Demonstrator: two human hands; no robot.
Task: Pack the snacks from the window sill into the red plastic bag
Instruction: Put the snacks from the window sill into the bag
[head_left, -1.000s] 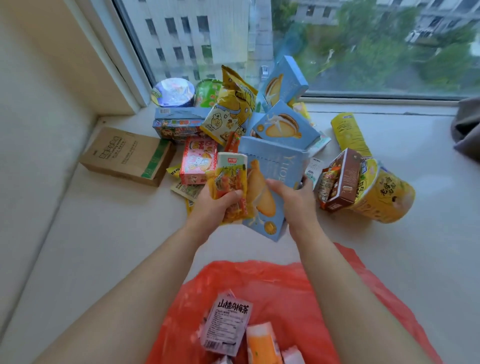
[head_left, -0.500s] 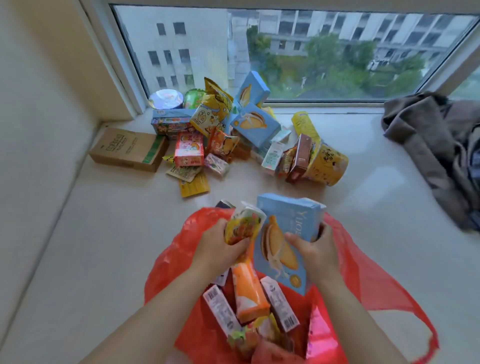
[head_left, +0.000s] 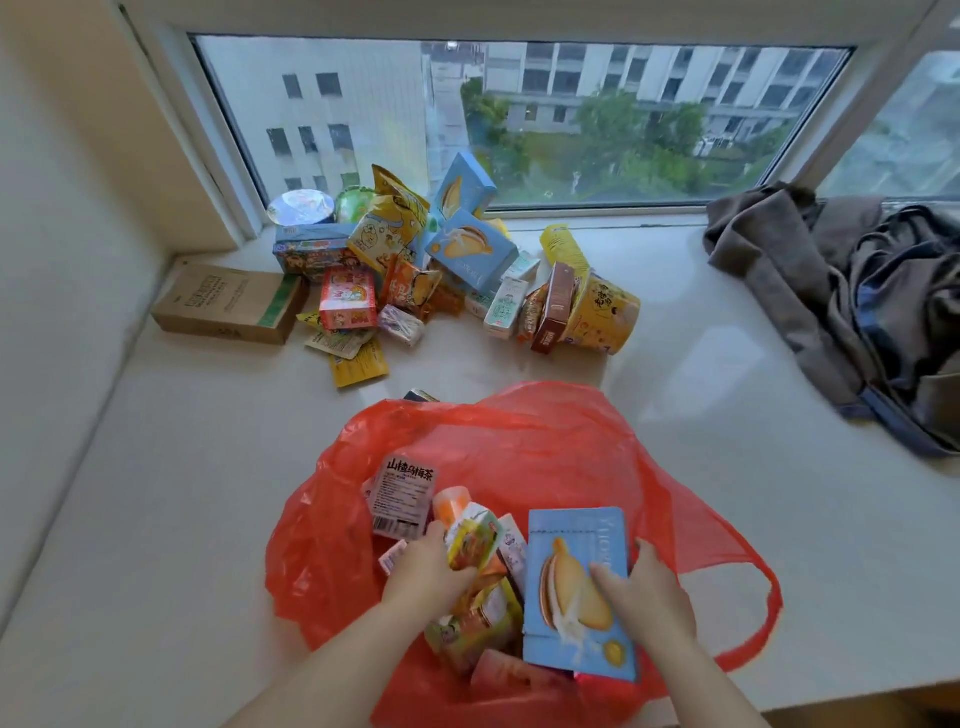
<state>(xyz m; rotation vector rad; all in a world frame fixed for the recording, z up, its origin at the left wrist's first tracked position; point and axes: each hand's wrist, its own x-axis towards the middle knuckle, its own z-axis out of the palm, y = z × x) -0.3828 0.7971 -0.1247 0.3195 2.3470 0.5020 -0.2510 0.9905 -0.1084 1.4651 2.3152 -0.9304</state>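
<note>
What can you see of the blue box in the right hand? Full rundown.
The blue box is a flat rectangular carton, apparently printed cardboard, pale blue with a picture of a cream-filled sandwich biscuit and white lettering along its upper right edge. It looks closed and undented. It is tilted face-up over the open red plastic bag, among the snacks already inside. The right hand grips its right edge, thumb across the front.

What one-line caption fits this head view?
Left hand and right hand lower a snack pouch and blue box into the red bag.
</note>
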